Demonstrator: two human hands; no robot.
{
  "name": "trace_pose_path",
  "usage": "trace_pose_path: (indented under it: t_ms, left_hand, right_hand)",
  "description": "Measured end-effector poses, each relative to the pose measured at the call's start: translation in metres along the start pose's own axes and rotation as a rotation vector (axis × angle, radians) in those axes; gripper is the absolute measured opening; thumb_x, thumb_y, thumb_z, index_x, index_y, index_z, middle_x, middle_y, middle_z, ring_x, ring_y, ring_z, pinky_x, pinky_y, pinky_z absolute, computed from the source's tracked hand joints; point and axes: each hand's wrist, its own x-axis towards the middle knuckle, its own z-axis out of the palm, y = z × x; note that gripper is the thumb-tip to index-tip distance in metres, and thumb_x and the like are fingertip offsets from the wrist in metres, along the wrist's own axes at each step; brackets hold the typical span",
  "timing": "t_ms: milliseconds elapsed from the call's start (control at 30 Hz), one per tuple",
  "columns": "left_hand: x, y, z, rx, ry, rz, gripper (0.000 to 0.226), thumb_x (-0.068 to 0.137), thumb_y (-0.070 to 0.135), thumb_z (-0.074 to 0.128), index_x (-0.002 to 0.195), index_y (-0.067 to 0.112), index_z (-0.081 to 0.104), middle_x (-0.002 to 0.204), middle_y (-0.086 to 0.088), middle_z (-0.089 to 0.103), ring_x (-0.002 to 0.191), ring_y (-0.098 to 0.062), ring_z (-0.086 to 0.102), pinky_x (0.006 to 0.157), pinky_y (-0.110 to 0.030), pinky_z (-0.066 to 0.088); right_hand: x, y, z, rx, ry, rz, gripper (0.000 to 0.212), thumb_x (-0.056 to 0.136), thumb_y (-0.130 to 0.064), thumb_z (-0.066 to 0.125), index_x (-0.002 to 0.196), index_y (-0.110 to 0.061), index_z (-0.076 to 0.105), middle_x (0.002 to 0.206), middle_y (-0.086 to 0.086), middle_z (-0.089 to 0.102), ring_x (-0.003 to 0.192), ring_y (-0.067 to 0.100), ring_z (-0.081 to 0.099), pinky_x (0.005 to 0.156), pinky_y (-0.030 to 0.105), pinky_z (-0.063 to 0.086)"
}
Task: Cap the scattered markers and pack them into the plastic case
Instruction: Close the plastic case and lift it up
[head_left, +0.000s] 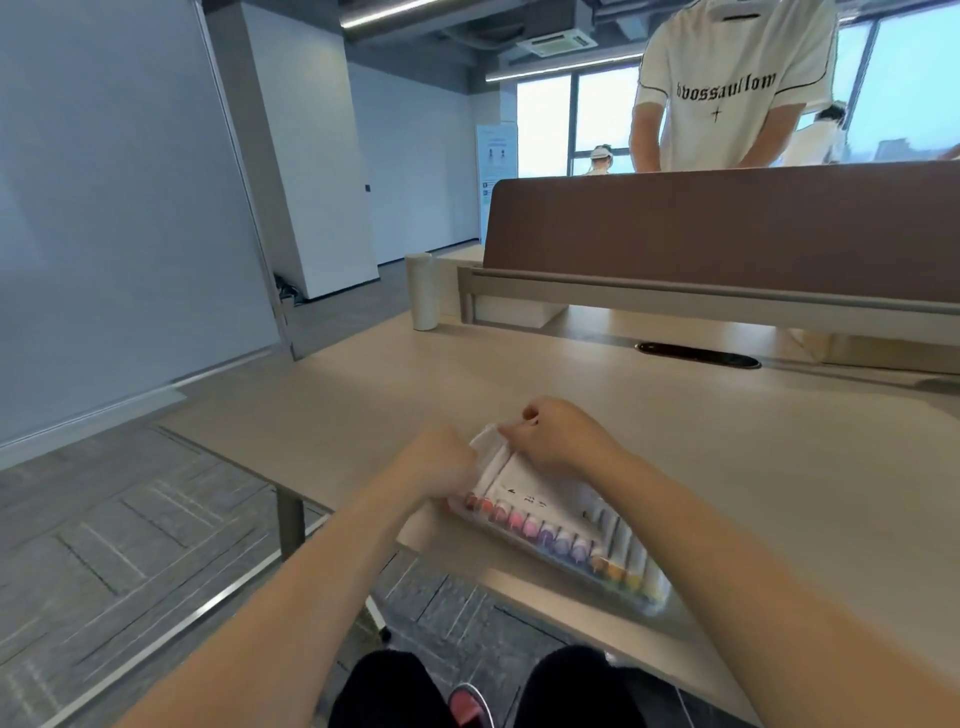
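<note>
A clear plastic case (631, 597) lies on the near edge of the desk, angled from upper left to lower right. Inside it sits a row of white markers (550, 535) with several coloured caps running from red through pink and purple to orange and yellow. My left hand (448, 462) grips the case's far left end. My right hand (553, 436) pinches the far top edge of the case, where its white flap (488, 441) sticks up. Both hands touch the case. No loose markers show on the desk.
The beige desk (727, 447) stretches right and back to a brown divider panel (727, 228). A white cylinder (423, 291) stands at the far left corner. A black cable slot (698, 356) lies under the divider. A person in a white shirt (737, 88) stands behind it.
</note>
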Motion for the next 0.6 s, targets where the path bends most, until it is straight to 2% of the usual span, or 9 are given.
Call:
trace_pose_path:
  t_ms: [33, 100, 133, 200, 267, 333, 400, 500, 600]
  left_hand:
    - [0.001, 0.003, -0.007, 0.020, 0.018, 0.027, 0.032, 0.099, 0.019, 0.048, 0.103, -0.009, 0.064, 0.105, -0.027, 0.068, 0.098, -0.037, 0.066, 0.068, -0.032, 0.051]
    - [0.002, 0.014, -0.026, 0.032, 0.099, 0.083, 0.027, 0.099, 0.017, 0.048, 0.085, -0.001, 0.062, 0.093, -0.023, 0.067, 0.088, -0.033, 0.064, 0.058, -0.029, 0.045]
    - [0.003, 0.019, -0.035, 0.017, 0.148, 0.110, 0.029, 0.100, 0.019, 0.047, 0.082, 0.000, 0.061, 0.092, -0.022, 0.067, 0.086, -0.033, 0.064, 0.056, -0.027, 0.042]
    - [0.001, 0.027, -0.052, -0.024, 0.262, 0.177, 0.031, 0.101, 0.023, 0.047, 0.089, 0.000, 0.063, 0.093, -0.019, 0.067, 0.088, -0.034, 0.065, 0.064, -0.030, 0.043]
    - [-0.004, 0.030, -0.066, -0.105, 0.383, 0.229, 0.022, 0.099, 0.028, 0.051, 0.093, 0.011, 0.064, 0.089, -0.008, 0.065, 0.085, -0.027, 0.063, 0.069, -0.033, 0.045]
    - [-0.010, 0.031, -0.076, -0.216, 0.503, 0.258, 0.015, 0.095, 0.034, 0.059, 0.095, 0.020, 0.063, 0.088, 0.004, 0.062, 0.082, -0.017, 0.059, 0.067, -0.030, 0.044]
    - [-0.017, 0.030, -0.082, -0.347, 0.576, 0.263, 0.024, 0.088, 0.043, 0.066, 0.101, 0.023, 0.061, 0.093, 0.009, 0.060, 0.083, -0.010, 0.057, 0.068, -0.028, 0.044]
    - [-0.029, 0.024, -0.080, -0.556, 0.512, 0.181, 0.046, 0.083, 0.056, 0.067, 0.112, 0.024, 0.051, 0.100, 0.011, 0.054, 0.086, -0.007, 0.054, 0.068, -0.027, 0.043]
    - [-0.035, 0.018, -0.066, -0.750, 0.413, 0.166, 0.037, 0.088, 0.053, 0.063, 0.109, 0.025, 0.047, 0.086, 0.018, 0.049, 0.076, 0.003, 0.047, 0.064, -0.020, 0.038]
  right_hand:
    - [0.001, -0.003, -0.004, 0.039, 0.014, 0.000, 0.043, 0.094, -0.048, 0.054, 0.110, -0.010, 0.064, 0.108, 0.007, 0.065, 0.100, 0.027, 0.061, 0.087, 0.037, 0.048]
    - [0.003, -0.011, -0.012, 0.140, 0.066, -0.005, 0.038, 0.093, -0.048, 0.055, 0.096, -0.012, 0.064, 0.095, 0.006, 0.066, 0.090, 0.026, 0.061, 0.078, 0.035, 0.047]
    - [0.002, -0.016, -0.017, 0.216, 0.101, -0.009, 0.035, 0.093, -0.047, 0.056, 0.087, -0.013, 0.062, 0.085, 0.006, 0.065, 0.083, 0.025, 0.061, 0.071, 0.034, 0.045]
    - [-0.003, -0.026, -0.027, 0.406, 0.178, -0.017, 0.034, 0.095, -0.043, 0.055, 0.077, -0.014, 0.054, 0.071, 0.004, 0.061, 0.067, 0.020, 0.057, 0.058, 0.029, 0.042]
    - [-0.009, -0.037, -0.038, 0.535, 0.255, -0.040, 0.032, 0.099, -0.041, 0.051, 0.080, -0.015, 0.052, 0.070, 0.001, 0.058, 0.060, 0.014, 0.053, 0.050, 0.026, 0.037]
    - [-0.014, -0.047, -0.044, 0.590, 0.315, -0.073, 0.029, 0.102, -0.041, 0.045, 0.092, -0.014, 0.053, 0.077, -0.002, 0.057, 0.062, 0.010, 0.052, 0.048, 0.023, 0.035]
    - [-0.018, -0.054, -0.045, 0.675, 0.361, -0.092, 0.028, 0.103, -0.041, 0.043, 0.100, -0.014, 0.052, 0.083, -0.002, 0.058, 0.067, 0.009, 0.053, 0.051, 0.023, 0.036]
    - [-0.025, -0.057, -0.037, 0.783, 0.385, -0.080, 0.029, 0.103, -0.041, 0.041, 0.106, -0.015, 0.052, 0.089, -0.003, 0.059, 0.076, 0.008, 0.055, 0.058, 0.024, 0.040]
    - [-0.032, -0.056, -0.026, 0.838, 0.414, -0.072, 0.023, 0.104, -0.038, 0.041, 0.107, -0.018, 0.053, 0.095, -0.004, 0.059, 0.083, 0.008, 0.056, 0.062, 0.024, 0.042]
